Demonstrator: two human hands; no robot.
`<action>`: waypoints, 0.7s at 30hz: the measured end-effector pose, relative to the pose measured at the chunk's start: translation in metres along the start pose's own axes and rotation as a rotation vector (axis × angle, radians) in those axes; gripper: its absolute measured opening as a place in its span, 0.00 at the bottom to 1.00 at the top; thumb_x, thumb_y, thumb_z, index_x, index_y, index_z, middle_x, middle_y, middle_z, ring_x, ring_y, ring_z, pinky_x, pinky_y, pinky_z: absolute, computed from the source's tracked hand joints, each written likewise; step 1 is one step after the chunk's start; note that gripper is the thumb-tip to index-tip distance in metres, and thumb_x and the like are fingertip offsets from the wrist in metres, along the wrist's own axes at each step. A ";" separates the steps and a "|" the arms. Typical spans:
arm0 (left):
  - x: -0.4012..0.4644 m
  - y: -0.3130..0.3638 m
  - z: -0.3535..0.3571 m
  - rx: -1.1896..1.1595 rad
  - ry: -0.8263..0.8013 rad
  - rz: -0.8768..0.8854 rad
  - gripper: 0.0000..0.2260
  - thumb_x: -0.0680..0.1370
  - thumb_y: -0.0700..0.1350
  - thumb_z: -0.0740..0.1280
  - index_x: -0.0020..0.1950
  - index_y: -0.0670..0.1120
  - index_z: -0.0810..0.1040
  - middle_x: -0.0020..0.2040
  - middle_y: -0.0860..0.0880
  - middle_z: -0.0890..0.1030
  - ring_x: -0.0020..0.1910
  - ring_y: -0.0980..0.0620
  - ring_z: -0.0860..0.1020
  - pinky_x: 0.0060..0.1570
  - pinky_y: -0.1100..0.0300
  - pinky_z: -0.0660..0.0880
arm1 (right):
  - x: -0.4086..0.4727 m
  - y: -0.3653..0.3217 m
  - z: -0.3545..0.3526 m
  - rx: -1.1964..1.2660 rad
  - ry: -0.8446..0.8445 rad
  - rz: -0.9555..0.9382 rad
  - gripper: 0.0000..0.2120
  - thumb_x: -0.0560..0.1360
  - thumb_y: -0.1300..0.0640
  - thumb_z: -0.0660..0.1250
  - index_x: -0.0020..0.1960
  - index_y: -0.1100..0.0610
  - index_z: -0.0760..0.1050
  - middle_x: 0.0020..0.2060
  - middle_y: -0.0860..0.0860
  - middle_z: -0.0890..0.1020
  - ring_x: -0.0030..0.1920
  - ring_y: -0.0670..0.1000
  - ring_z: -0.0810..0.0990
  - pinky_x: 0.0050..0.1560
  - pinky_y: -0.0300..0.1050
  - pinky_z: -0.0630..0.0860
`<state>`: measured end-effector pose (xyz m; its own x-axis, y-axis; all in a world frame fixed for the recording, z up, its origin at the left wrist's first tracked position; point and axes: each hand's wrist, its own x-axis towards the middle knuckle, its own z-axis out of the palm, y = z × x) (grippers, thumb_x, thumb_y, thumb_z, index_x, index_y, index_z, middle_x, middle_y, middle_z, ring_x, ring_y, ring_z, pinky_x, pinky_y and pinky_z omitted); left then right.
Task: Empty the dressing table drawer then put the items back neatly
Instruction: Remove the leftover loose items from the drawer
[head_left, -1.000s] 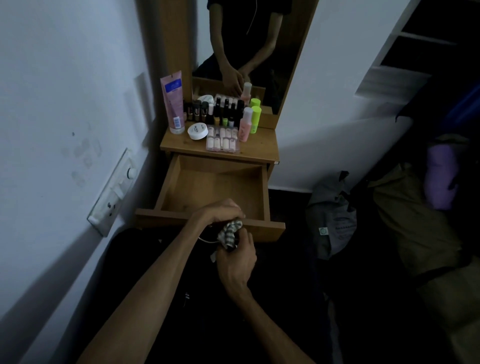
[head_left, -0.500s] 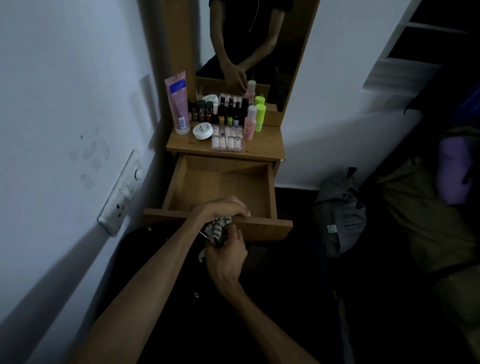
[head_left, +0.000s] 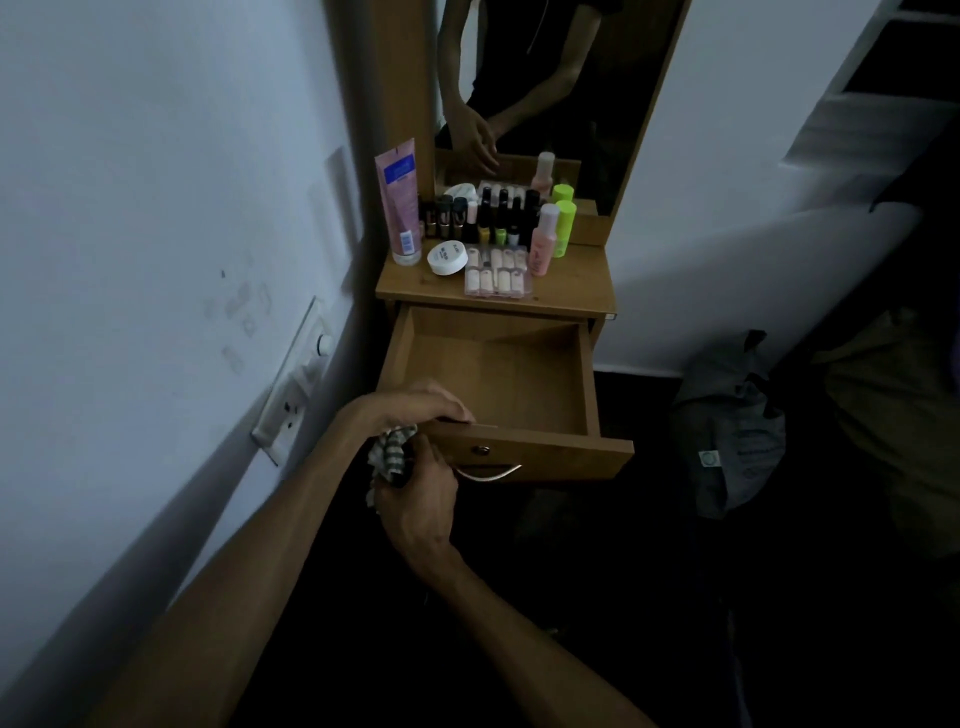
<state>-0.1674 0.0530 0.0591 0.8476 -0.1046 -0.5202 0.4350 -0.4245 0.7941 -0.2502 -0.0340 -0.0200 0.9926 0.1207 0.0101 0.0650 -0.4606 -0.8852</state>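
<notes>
- drawer is standing pulled out below the counter's front edge; its inside is showing bare wood, nothing lying in it.
- left hand is resting over the drawer's front edge near its left corner, fingers curled over the top of the front panel and gripping it.
- right hand is sitting just below the left one, in front of the drawer face, fingers closed round a striped cloth; the cloth is bunching up out of the fist, touching the underside of the left hand.
- a metal handle is hanging on the drawer front, just right of the right hand; a small keyhole is showing above it.
- counter is carrying the items: a pink tube standing upright at the back left corner, a white round jar beside it, a clear case of pale pieces near the front edge at the middle, a pink bottle and a green bottle toward the right.
- a row of small dark bottles is lining the back edge against the mirror.
- light is dim; labels are not reading clearly.
</notes>
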 end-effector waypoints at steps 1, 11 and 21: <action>-0.003 -0.002 -0.004 -0.016 -0.004 -0.008 0.06 0.80 0.41 0.67 0.44 0.46 0.81 0.43 0.49 0.81 0.47 0.50 0.79 0.49 0.62 0.72 | 0.001 -0.002 0.005 -0.020 -0.010 -0.014 0.18 0.68 0.56 0.69 0.58 0.53 0.77 0.51 0.51 0.83 0.51 0.57 0.82 0.51 0.53 0.79; -0.019 -0.023 -0.039 -0.048 0.176 -0.046 0.14 0.77 0.40 0.70 0.55 0.30 0.81 0.56 0.31 0.82 0.55 0.37 0.80 0.64 0.44 0.74 | 0.008 -0.017 0.024 -0.083 -0.087 -0.113 0.23 0.71 0.55 0.69 0.66 0.51 0.75 0.57 0.53 0.82 0.53 0.61 0.82 0.52 0.56 0.80; -0.020 -0.045 -0.057 -0.224 0.356 -0.100 0.10 0.78 0.38 0.68 0.38 0.44 0.86 0.33 0.51 0.85 0.47 0.44 0.82 0.49 0.57 0.78 | 0.016 -0.016 -0.014 0.092 0.030 -0.184 0.13 0.71 0.50 0.71 0.55 0.52 0.79 0.44 0.50 0.86 0.45 0.54 0.84 0.44 0.50 0.80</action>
<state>-0.1871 0.1254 0.0517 0.8330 0.2604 -0.4882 0.5421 -0.2074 0.8143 -0.2335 -0.0371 0.0007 0.9675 0.1681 0.1886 0.2375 -0.3504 -0.9060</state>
